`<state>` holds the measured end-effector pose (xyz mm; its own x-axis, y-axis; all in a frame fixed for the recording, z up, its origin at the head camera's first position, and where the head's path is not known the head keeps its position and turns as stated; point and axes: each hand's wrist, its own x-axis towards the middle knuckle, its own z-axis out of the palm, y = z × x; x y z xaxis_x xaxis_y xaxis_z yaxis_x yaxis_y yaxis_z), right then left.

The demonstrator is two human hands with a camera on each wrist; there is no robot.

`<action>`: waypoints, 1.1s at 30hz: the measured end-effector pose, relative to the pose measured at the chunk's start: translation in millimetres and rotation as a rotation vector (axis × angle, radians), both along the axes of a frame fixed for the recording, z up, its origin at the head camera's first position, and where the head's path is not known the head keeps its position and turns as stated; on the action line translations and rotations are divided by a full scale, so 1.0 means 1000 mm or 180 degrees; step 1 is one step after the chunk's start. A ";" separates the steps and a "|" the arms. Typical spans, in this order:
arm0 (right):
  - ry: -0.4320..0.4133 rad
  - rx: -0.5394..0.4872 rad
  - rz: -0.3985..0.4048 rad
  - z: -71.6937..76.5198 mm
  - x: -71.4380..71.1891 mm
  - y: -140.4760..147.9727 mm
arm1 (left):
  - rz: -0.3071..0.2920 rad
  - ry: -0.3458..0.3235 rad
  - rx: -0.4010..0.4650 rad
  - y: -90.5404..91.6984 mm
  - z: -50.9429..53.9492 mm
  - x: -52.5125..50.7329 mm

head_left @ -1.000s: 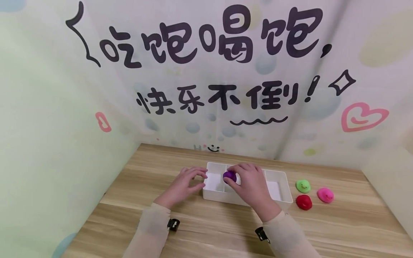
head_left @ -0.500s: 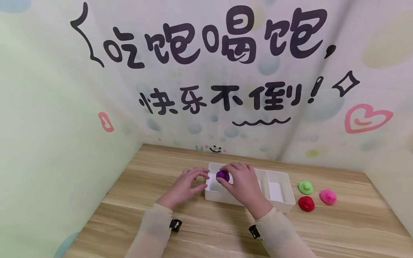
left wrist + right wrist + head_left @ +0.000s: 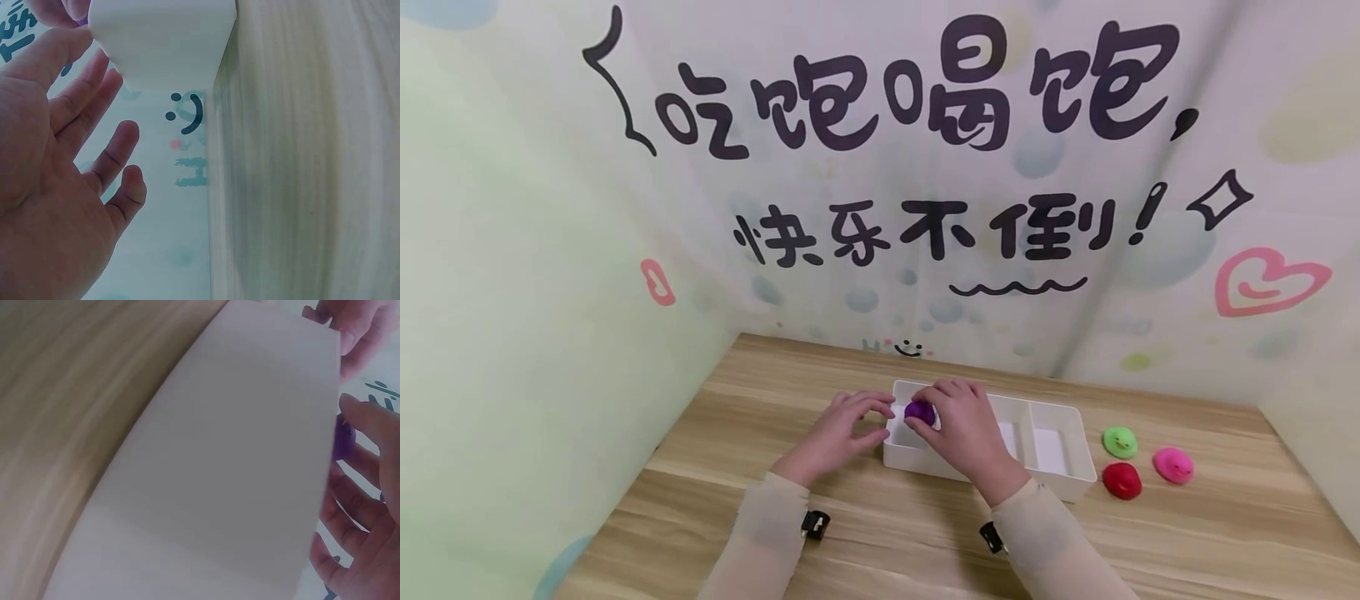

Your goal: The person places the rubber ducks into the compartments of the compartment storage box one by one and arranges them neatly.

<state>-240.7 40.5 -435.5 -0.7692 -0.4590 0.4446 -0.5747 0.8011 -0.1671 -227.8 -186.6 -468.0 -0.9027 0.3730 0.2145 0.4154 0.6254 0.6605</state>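
A white divided box (image 3: 1063,482) stands on the wooden table. Over its left compartment, my right hand (image 3: 966,429) pinches a small purple toy (image 3: 919,412) between thumb and fingers. In the right wrist view the purple toy (image 3: 344,439) shows beyond the box wall (image 3: 219,444), partly hidden, with the right hand (image 3: 369,494) around it. My left hand (image 3: 838,433) is at the box's left end, fingers spread and bent lightly. The left wrist view has the left hand's (image 3: 69,162) fingertips touching the box's end wall (image 3: 165,44).
To the right of the box lie a green toy (image 3: 1120,442), a red toy (image 3: 1122,481) and a pink toy (image 3: 1173,465) on the table (image 3: 1225,533). A printed cloth (image 3: 820,292) hangs behind the table.
The right hand has moved left with the purple toy, from around the first divider to over the left compartment. The left hand keeps its place at the box's end.
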 end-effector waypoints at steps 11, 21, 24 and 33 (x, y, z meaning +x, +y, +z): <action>-0.0221 0.0140 0.0091 -0.009 -0.009 -0.001 | -0.0031 0.0002 0.0015 0.003 0.002 0.001; -0.0479 0.0304 0.0066 -0.011 -0.015 -0.005 | -0.0041 0.0040 0.0005 0.004 0.000 0.001; -0.0569 0.0367 0.0073 -0.012 -0.017 -0.007 | -0.0040 0.0033 0.0013 0.004 0.000 0.001; -0.0712 0.0506 0.0032 -0.014 -0.022 -0.015 | 0.0009 0.0023 0.0017 0.001 -0.001 0.000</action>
